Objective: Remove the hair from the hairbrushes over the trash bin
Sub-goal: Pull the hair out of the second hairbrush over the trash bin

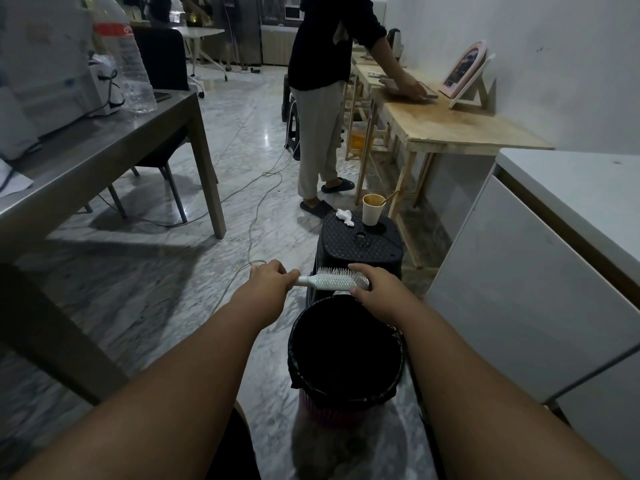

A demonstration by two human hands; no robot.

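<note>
Marble floor [242, 140] is seen throughout the head view, with a grey tabletop [104, 147] at left and a wooden tabletop [460, 126] along the right wall. A white hairbrush [332, 282] is held above the far rim of the trash bin [346, 348], which is lined with a black bag and stands on the floor between the two forearms. The brush's long axis is laid roughly horizontal, left to right across the view: handle pointed left, head pointed right, bristles turned up and away from the camera. The left hand [272, 280] is closed around the handle in a full grip. The right hand [375, 285] is curled over the head end, thumb under the near edge, fingers over the bristles; whether any hair is pinched cannot be told. Just behind the brush a black stool [360, 244] is seen, with a paper cup [372, 209] and a crumpled tissue [344, 216] on its seat. A second person [322, 98] is seen standing at the wooden tabletop further back.
</note>
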